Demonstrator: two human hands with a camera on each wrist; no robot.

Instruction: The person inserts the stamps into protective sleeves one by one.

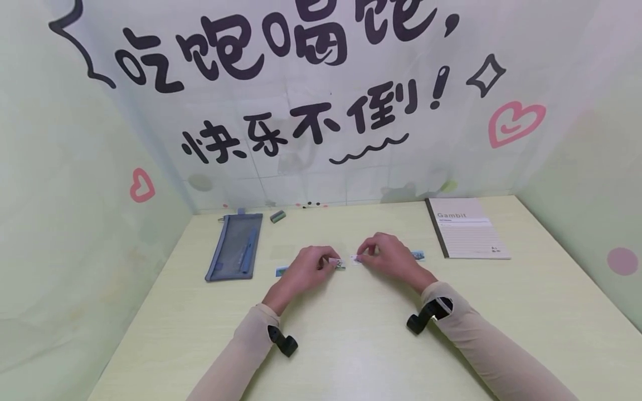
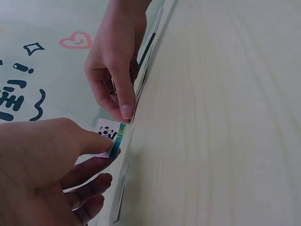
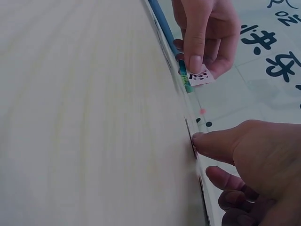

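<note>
My left hand (image 1: 311, 267) pinches a small white card (image 2: 106, 128) between thumb and index finger. The card bears a black panda print and a teal-green strip, and is tilted up off the table in both wrist views. Across a short gap, my right hand (image 1: 391, 258) holds the edge of a second small white card (image 1: 355, 259) at table level with thumb and fingertips. Its print is mostly covered. A blue picture card (image 1: 281, 271) lies left of my left hand, and another blue card (image 1: 418, 255) sits partly behind my right hand.
A blue mesh zip pouch (image 1: 233, 248) with a blue pen-like item inside lies at the left. Near the back edge is a small dark green block (image 1: 278, 216). A notebook (image 1: 468, 228) lies at the back right, before the printed wall cloth (image 1: 311, 172).
</note>
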